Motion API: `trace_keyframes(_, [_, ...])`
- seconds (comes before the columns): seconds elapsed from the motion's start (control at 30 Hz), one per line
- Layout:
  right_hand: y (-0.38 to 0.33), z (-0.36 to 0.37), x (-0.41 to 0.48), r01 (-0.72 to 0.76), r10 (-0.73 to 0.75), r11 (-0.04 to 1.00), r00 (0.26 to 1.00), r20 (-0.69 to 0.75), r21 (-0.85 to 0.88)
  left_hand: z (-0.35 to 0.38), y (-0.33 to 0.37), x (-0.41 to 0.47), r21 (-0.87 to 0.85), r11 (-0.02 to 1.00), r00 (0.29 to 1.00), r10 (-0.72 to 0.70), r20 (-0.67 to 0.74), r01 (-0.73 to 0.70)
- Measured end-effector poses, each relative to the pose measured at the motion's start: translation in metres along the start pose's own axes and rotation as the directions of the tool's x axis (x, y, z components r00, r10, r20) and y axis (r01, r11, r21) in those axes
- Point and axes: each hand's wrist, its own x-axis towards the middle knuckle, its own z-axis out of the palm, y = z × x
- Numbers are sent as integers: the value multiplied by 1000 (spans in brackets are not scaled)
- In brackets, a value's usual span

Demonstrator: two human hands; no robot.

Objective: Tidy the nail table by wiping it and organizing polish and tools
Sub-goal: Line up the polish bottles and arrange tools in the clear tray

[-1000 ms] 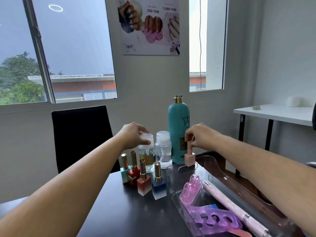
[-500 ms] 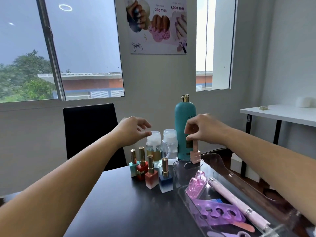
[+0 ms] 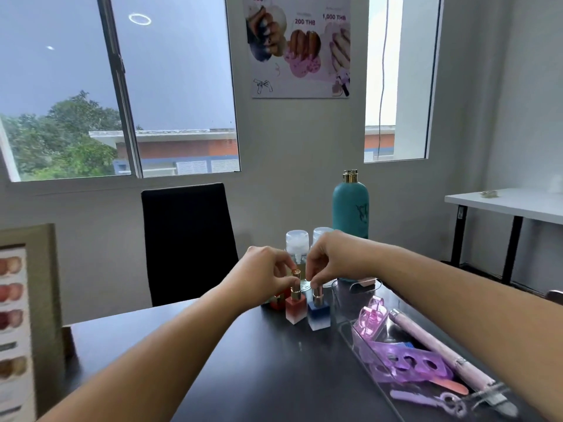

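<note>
On the dark table (image 3: pixel 243 376) stand small square polish bottles with gold caps. My left hand (image 3: pixel 265 272) pinches the cap of the coral-red polish bottle (image 3: pixel 295 307). My right hand (image 3: pixel 332 260) pinches the cap of the blue polish bottle (image 3: pixel 318 315) beside it. A darker red polish bottle (image 3: pixel 278 301) stands partly hidden behind my left hand. A pink polish bottle (image 3: pixel 365 281) stands at the far end of the clear tray (image 3: pixel 347 330), which holds purple toe separators (image 3: pixel 405 363), a pink tool handle (image 3: pixel 438 351) and small tools.
Two clear pump bottles (image 3: pixel 297 242) and a tall teal bottle (image 3: pixel 350 205) stand behind the polishes. A black chair (image 3: pixel 189 239) faces me across the table. A nail colour chart (image 3: pixel 18 324) leans at the left. A white side table (image 3: pixel 511 202) stands at the right.
My right hand let go of the pink bottle and moved left onto the blue bottle's cap. My left hand came down from the pump bottles onto the coral-red bottle's cap. The view shifted left.
</note>
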Motion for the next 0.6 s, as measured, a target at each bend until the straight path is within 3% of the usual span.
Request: trace_keyframes(0.6, [58, -13, 6, -189, 174, 976, 975, -137, -109, 21, 10, 23, -71, 989, 989, -134, -67, 129])
